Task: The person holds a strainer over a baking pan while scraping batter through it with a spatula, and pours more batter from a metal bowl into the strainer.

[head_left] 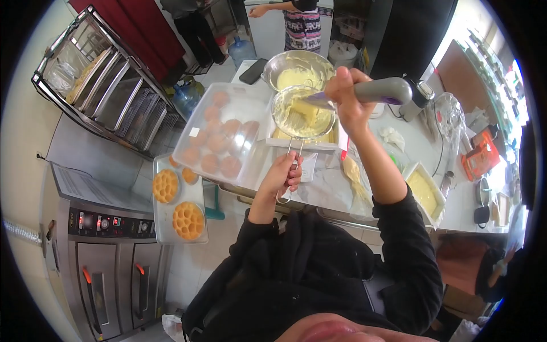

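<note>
My left hand [280, 175] is wrapped round the wire handle of a metal sieve [305, 137]. Pale yellow batter [307, 117] lies in its mesh. My right hand [347, 100] grips a spatula [384, 91] by its thick grey handle, and the purplish lower end reaches into the sieve. Beneath the sieve stands a white rectangular pan [341, 137] with yellow batter in it, partly hidden. Just behind is a large steel mixing bowl [274, 67], its inside smeared with more batter.
To the left, a translucent lidded box [191, 151] covers round brown cakes. A tray [196, 235] holds patterned golden cakes. On the right lie a filled piping bag [356, 178], a batter-filled lined pan [437, 212] and a hand mixer [419, 97]. A phone [253, 71] rests behind; people stand beyond.
</note>
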`<state>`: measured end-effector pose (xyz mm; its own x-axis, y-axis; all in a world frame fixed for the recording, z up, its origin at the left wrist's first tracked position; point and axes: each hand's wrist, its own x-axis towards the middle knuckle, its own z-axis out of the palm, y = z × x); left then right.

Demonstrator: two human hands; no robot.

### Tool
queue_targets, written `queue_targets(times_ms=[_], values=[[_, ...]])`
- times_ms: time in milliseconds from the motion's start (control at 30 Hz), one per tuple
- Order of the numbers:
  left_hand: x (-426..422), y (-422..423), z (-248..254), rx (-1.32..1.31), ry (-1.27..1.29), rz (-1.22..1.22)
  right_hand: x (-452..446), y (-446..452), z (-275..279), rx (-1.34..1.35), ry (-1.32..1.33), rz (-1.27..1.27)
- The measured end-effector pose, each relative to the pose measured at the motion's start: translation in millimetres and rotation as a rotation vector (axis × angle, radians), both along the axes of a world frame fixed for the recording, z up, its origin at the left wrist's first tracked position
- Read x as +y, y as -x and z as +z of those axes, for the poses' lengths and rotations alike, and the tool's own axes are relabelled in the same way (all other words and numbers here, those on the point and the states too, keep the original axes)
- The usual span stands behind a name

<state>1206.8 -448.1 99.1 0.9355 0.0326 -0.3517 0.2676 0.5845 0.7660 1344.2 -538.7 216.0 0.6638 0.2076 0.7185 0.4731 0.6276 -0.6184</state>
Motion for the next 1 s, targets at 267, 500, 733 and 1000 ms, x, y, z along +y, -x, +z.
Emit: queue_targets(times_ms=[267,500,733,1000], values=[[5.5,-1.3,-4.8,0.013,0.017,0.018,-17.1,1.5,-15.4,0.086,0.336,0.266],[1.3,-2.7,-3.1,0.011,-0.018,0.015,0.1,-15.5,-35.0,0.089,0.043,0.312],[4.9,-2.4,-7.6,-0.009,0.018,0.070,-32.4,4.6,12.4,0.119,0.176,0.503],[-1.3,-3.4,-1.9,-0.011,-0.010,0.026,-21.1,18.1,3.0,0.212,0.074,0.262]])
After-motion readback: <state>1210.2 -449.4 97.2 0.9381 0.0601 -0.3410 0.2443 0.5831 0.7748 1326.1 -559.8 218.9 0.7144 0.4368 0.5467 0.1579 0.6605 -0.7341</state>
